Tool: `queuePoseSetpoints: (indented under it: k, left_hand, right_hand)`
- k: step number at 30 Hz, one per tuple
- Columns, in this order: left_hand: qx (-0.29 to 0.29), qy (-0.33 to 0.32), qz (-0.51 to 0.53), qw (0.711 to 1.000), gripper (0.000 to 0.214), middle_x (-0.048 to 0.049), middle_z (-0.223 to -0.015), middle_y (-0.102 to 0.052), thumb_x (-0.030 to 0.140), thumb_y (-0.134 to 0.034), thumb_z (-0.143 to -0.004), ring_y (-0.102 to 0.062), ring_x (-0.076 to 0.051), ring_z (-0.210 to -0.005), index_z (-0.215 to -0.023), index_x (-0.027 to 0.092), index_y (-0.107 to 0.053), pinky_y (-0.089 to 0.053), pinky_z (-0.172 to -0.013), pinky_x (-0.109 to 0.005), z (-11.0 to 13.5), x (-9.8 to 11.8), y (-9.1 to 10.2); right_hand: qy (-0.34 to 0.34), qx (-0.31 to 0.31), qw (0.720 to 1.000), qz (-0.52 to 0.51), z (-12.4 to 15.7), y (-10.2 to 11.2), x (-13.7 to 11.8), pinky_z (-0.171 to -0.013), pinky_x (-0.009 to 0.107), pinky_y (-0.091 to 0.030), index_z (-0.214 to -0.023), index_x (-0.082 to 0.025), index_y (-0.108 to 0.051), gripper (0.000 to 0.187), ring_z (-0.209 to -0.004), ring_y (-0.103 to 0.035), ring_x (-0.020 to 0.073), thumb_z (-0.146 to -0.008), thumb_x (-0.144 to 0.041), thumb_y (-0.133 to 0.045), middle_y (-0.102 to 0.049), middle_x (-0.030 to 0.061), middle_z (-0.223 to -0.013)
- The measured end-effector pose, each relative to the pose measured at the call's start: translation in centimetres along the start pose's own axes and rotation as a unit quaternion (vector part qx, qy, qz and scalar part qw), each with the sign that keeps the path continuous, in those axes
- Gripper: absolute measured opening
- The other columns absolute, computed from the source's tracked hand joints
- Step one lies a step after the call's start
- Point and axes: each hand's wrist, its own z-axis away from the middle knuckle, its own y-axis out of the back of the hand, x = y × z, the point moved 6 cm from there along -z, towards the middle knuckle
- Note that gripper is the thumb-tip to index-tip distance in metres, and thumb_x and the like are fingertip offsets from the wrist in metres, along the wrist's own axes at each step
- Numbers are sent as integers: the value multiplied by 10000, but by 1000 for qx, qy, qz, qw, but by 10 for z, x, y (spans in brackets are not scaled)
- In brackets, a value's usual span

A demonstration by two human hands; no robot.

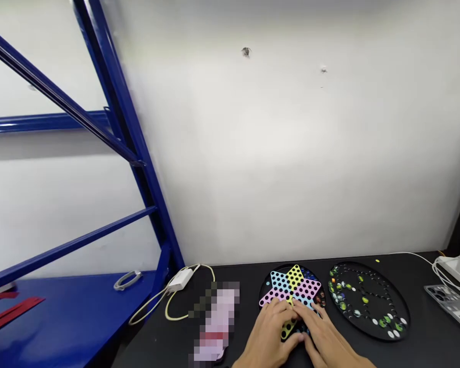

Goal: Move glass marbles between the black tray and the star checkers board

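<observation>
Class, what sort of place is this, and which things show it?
Likely a workroom or storeroom: a blue metal shelving rack beside a black worktable, a bare white wall, and a white plug-in charger with cable.

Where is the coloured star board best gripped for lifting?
Likely by the edges of two opposite points, one hand from each side. The star board lies flat on its round black tray, so only the notches between points offer an edge. The left hand and right hand rest on its near half.
</observation>
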Motion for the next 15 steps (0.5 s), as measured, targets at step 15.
queuePoseSetpoints:
  k: [15]
  left_hand:
    - [141, -106, 0, 984, 231, -31, -848, -649, 317, -436, -1006, -614, -184, -777, -873, 235, -607, -479, -728, -302, 7, -5, 18]
  right_hand:
    - [-305, 22, 950, 60, 47, 99, 139, -728, 286, -496, -979, -272, -631, 193, -906, -676, 213, -900, -383, -494, -643, 40, -1005]
